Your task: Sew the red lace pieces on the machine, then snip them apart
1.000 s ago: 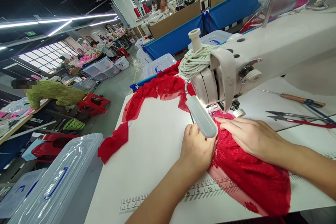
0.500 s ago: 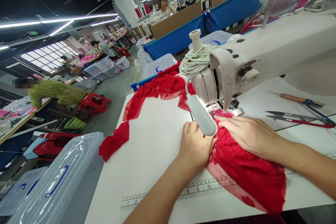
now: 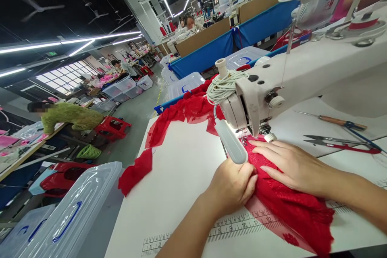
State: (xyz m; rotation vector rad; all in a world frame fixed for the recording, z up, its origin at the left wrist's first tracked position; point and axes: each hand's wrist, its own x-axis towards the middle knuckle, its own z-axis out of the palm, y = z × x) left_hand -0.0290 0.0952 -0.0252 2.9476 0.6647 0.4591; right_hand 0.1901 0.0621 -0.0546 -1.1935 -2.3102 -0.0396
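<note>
Red lace fabric [image 3: 290, 209] lies on the white sewing table [image 3: 181, 177] under the head of a white sewing machine [image 3: 302, 76]. My left hand [image 3: 234, 185] is closed, pinching the fabric's left edge just below the machine's small lamp [image 3: 231, 143]. My right hand [image 3: 290, 165] lies flat on the fabric with fingers stretched toward the needle area [image 3: 264, 131]. More red fabric [image 3: 178, 115] trails behind the machine and over the table's left edge. A printed ruler [image 3: 229, 225] runs along the table front.
Thread snips [image 3: 335, 143] and a wooden-handled tool [image 3: 335, 121] lie to the right of the machine. Clear plastic bins [image 3: 66, 213] stand on the floor at left. A red stool [image 3: 113, 127] and other workers at tables are farther off.
The view has tipped down and shifted. My left hand has drawn back toward me and closed tighter on the fabric edge; my right hand stays flat on the lace.
</note>
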